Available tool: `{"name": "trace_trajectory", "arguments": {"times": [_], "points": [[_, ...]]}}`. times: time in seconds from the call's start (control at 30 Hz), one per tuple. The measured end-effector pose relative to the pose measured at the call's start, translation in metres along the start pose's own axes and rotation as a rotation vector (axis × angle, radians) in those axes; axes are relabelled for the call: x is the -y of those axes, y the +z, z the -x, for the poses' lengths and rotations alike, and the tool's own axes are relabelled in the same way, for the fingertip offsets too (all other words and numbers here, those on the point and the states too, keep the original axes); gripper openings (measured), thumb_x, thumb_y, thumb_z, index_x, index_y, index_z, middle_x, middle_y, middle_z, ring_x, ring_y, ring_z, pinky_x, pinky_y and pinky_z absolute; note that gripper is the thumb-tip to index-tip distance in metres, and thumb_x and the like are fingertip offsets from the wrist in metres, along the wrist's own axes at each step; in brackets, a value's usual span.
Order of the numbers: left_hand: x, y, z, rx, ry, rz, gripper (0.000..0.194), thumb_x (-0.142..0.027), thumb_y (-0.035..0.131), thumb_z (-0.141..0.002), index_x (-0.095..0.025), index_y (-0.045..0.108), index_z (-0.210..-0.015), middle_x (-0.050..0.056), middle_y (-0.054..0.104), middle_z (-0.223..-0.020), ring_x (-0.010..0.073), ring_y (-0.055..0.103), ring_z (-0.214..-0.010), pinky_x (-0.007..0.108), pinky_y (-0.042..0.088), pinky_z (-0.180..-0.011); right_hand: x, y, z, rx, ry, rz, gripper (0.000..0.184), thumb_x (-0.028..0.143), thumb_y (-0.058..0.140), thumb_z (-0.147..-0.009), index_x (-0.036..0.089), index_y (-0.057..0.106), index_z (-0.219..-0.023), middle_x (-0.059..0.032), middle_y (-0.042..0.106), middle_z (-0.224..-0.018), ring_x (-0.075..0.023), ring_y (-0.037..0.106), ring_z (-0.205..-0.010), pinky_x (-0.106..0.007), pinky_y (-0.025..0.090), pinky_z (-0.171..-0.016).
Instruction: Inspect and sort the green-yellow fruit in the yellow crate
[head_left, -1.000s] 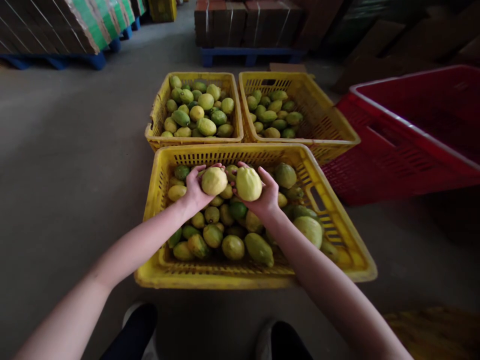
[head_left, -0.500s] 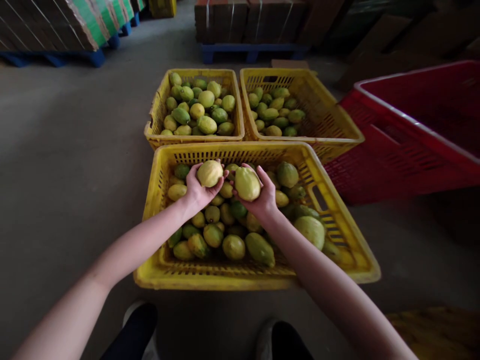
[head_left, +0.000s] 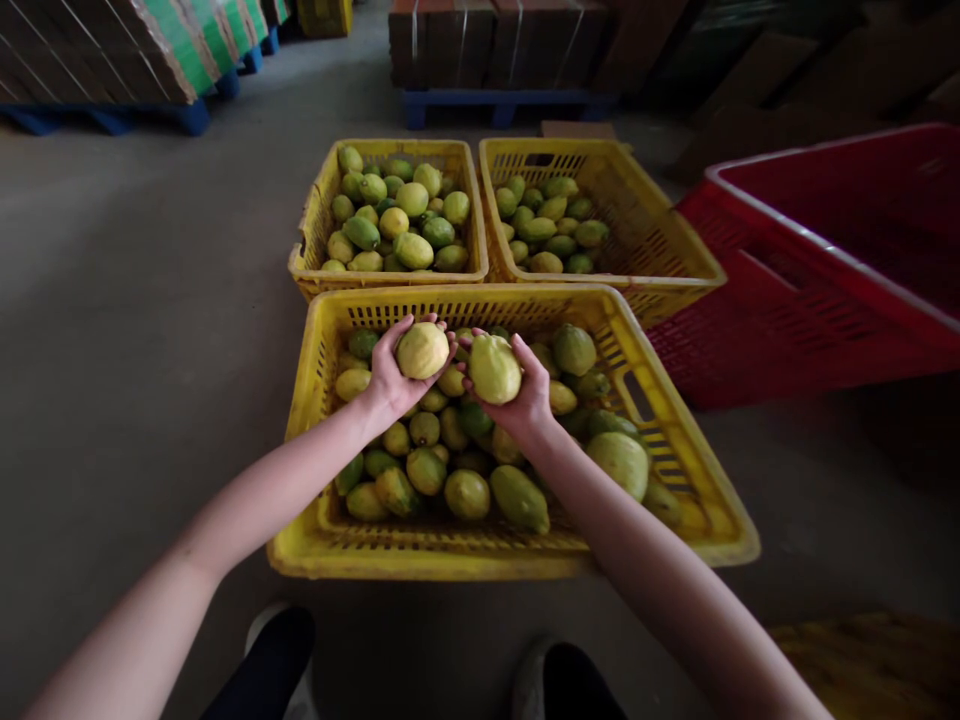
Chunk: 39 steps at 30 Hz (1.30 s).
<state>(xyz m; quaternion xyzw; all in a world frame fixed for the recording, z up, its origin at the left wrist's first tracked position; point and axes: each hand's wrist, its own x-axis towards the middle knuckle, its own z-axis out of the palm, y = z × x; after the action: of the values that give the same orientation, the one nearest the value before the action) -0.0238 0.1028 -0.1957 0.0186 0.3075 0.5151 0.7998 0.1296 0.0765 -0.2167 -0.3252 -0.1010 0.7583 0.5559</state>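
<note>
My left hand (head_left: 390,378) is closed around a round yellow lemon (head_left: 422,350), palm up. My right hand (head_left: 529,395) grips a second, more pointed yellow lemon (head_left: 494,369) beside it. Both hands hover over the far half of the near yellow crate (head_left: 315,350), which holds several green and yellow lemons (head_left: 465,492). The two held fruits are close together, almost touching.
Two more yellow crates stand behind, the left crate (head_left: 309,235) piled with lemons and the right crate (head_left: 660,245) about half filled. A red crate (head_left: 817,270) leans at the right. Pallets of cardboard (head_left: 495,45) line the back. My shoes (head_left: 277,650) show at the bottom on the concrete floor.
Both hands have turned the lemons slightly and drifted a little up and away from me; the camera view has shifted slightly. Both lemons stay gripped.
</note>
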Motion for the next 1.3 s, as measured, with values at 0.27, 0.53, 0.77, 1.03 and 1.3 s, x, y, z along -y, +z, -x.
{"name": "trace_trajectory", "arguments": {"times": [0.27,0.53,0.77,1.03,1.3], "points": [[-0.001,0.0,-0.001,-0.163,-0.028,0.017,0.031,-0.034,0.054,-0.092,-0.013,0.069,-0.107,0.006,0.072,-0.075,0.0192,0.071,-0.074,0.028,0.062,-0.069,-0.001,-0.007,-0.006,-0.212,-0.03,-0.039,0.015,0.032,0.068,-0.076,0.024,0.063,-0.089,0.0013,0.073,-0.073,-0.0233,0.074,-0.073,-0.039,0.064,-0.065],[0.004,-0.004,-0.008,-0.119,-0.089,-0.05,0.039,-0.02,0.04,-0.088,-0.019,0.069,-0.115,0.009,0.075,-0.088,0.0222,0.073,-0.08,0.03,0.059,-0.063,-0.008,-0.031,-0.022,-0.107,0.023,0.001,0.025,0.049,0.065,-0.08,0.027,0.065,-0.091,-0.0014,0.074,-0.073,-0.0281,0.074,-0.079,-0.044,0.064,-0.063],[0.003,-0.005,-0.008,-0.072,-0.103,-0.074,0.037,-0.032,0.043,-0.094,-0.012,0.069,-0.111,0.007,0.072,-0.075,0.018,0.07,-0.068,0.028,0.059,-0.068,-0.002,-0.015,-0.01,-0.118,0.004,-0.017,0.028,0.05,0.064,-0.081,0.026,0.066,-0.096,-0.0015,0.075,-0.076,-0.0259,0.074,-0.079,-0.043,0.064,-0.067],[0.005,-0.008,-0.01,-0.076,-0.088,-0.08,0.04,-0.032,0.041,-0.094,-0.013,0.069,-0.115,0.007,0.073,-0.078,0.0187,0.071,-0.071,0.028,0.059,-0.07,0.0,-0.003,-0.004,-0.174,0.016,-0.071,0.023,0.043,0.06,-0.083,0.027,0.065,-0.098,-0.0012,0.074,-0.074,-0.0256,0.073,-0.078,-0.043,0.064,-0.067],[0.005,-0.011,-0.013,-0.093,-0.2,-0.214,0.038,-0.033,0.043,-0.092,-0.014,0.066,-0.116,0.008,0.073,-0.075,0.0208,0.072,-0.066,0.029,0.06,-0.056,0.004,-0.017,-0.013,-0.295,-0.01,-0.123,0.025,0.039,0.055,-0.083,0.024,0.065,-0.1,-0.0014,0.074,-0.074,-0.0225,0.072,-0.07,-0.037,0.063,-0.063]]}}
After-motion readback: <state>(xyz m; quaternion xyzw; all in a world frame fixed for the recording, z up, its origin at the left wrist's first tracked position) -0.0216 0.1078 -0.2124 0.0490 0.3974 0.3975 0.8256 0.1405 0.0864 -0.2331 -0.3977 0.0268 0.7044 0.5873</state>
